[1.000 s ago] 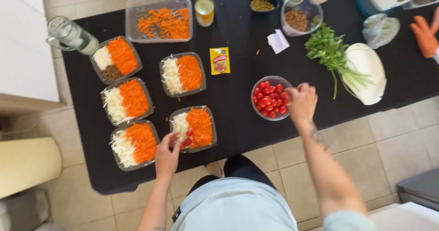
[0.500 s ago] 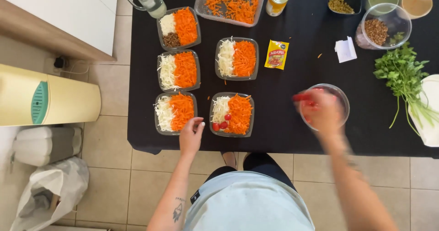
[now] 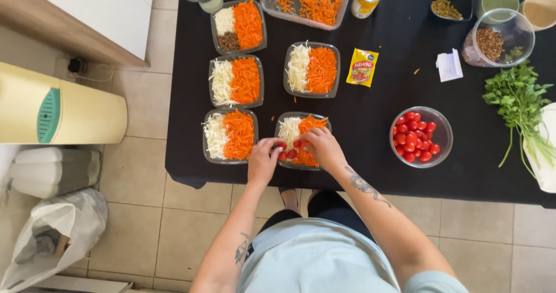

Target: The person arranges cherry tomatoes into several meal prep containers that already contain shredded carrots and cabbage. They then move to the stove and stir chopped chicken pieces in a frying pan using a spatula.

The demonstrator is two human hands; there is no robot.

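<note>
Both hands are meeting over the near tray (image 3: 292, 125) at lower centre: left hand (image 3: 263, 159) and right hand (image 3: 323, 147), fingers pinched on cherry tomatoes (image 3: 288, 153); glass bowl (image 3: 438, 132) sitting right.

Bare black table (image 3: 370, 148) between near tray (image 3: 301, 139) and tomato bowl (image 3: 418, 136) — free passage.

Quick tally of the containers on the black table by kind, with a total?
Small meal trays with shredded carrot: 5, for example the tray under both hands
Large clear tub of carrot: 1
Glass bowl of cherry tomatoes: 1
Glass bowl of brown grains: 1
Total: 8
</note>
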